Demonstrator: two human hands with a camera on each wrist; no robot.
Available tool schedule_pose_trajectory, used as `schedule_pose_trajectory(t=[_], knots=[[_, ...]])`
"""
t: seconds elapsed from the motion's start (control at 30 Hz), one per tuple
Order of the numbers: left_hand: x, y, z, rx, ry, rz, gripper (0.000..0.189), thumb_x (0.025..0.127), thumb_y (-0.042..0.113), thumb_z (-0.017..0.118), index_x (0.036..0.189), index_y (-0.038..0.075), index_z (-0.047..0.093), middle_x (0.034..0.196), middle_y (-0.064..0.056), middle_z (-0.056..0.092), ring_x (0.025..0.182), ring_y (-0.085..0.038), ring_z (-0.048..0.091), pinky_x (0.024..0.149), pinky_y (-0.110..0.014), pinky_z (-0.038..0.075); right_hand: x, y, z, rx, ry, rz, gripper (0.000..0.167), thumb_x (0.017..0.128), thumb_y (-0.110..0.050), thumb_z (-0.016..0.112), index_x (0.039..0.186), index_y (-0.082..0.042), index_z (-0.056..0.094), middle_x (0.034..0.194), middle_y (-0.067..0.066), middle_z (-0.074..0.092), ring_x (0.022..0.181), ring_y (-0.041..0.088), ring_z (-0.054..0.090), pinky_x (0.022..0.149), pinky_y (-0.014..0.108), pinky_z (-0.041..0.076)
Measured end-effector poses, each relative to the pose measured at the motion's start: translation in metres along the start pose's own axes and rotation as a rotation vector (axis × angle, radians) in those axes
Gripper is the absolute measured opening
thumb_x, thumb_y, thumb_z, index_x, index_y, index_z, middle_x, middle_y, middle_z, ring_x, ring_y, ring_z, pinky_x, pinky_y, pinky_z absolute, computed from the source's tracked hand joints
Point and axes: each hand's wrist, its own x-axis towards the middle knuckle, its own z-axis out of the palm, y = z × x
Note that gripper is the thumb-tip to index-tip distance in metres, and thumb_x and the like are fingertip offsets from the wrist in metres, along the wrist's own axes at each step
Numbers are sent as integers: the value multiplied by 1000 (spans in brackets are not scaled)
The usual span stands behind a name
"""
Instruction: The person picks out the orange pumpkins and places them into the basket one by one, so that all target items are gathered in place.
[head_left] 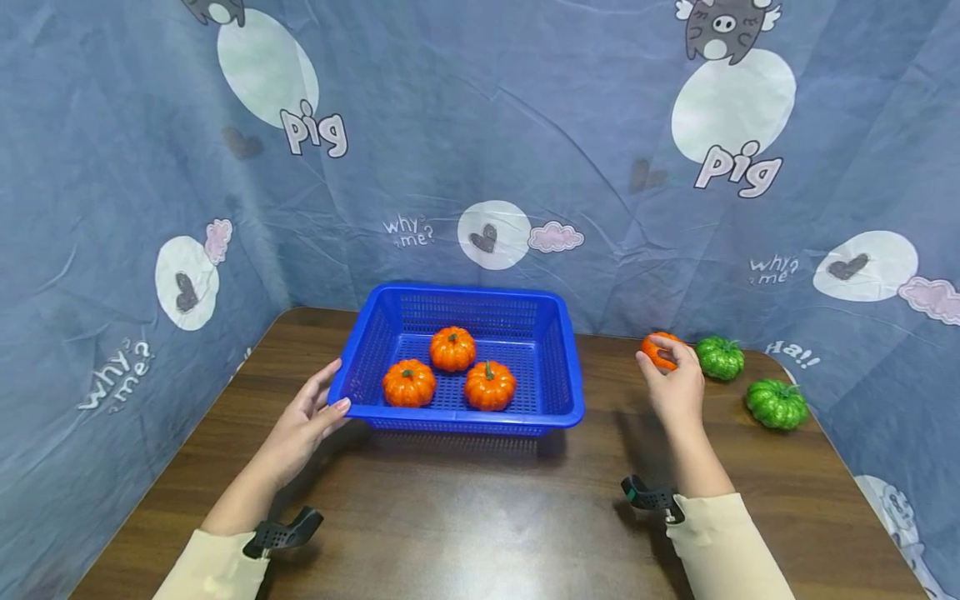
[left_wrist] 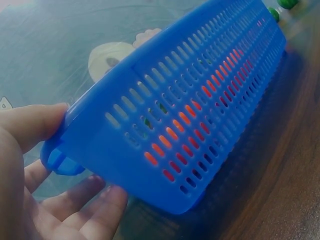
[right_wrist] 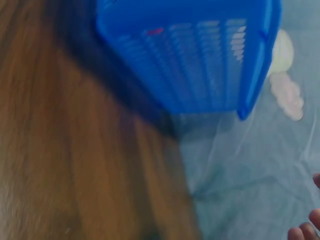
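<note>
A blue plastic basket [head_left: 457,422] stands on the table with three orange pumpkins inside: one at left [head_left: 408,384], one at the back [head_left: 453,349] and one at right [head_left: 490,386]. My left hand [head_left: 309,421] grips the basket's left front corner. In the left wrist view its thumb [left_wrist: 37,125] lies on the rim and the other fingers curl beneath. On the right, my right hand [head_left: 678,390] is at another orange pumpkin [head_left: 658,351], partly hidden behind its curved fingers. Only blurred fingertips [right_wrist: 302,232] show in the right wrist view, with no pumpkin visible between them.
Two green pumpkins lie at the table's right: one at the back [head_left: 720,358] and one nearer [head_left: 777,405]. A blue printed curtain [head_left: 420,167] hangs around the back and sides. The brown wooden table [head_left: 442,508] extends in front of the basket.
</note>
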Motion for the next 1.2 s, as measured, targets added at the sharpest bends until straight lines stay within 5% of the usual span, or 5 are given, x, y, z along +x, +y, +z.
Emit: schedule_pose_trajectory(t=[0.27, 0.6, 1.2], knots=[[0, 0, 0, -2, -1, 5, 68, 106, 17, 51, 161, 9, 12, 157, -32, 21, 124, -8, 54, 96, -20, 48, 7, 25, -1, -53, 60, 91, 37, 92, -12, 72, 126, 1, 65, 128, 20, 54, 117, 34, 56, 79, 12, 42], [1, -2, -1, 7, -4, 0, 68, 106, 19, 51, 161, 10, 12, 158, -31, 22, 124, -7, 53, 96, -21, 48, 17, 49, -8, -101, 94, 110, 41, 91, -12, 73, 129, 1, 63, 127, 24, 54, 116, 38, 53, 98, 46, 43], [0, 0, 1, -26, -3, 11, 66, 106, 15, 50, 160, 9, 12, 157, -32, 22, 122, -5, 54, 95, -18, 49, 34, 76, -14, -180, 2, 195, 55, 93, -18, 72, 139, 4, 53, 134, 28, 50, 122, 44, 50, 105, 51, 39]])
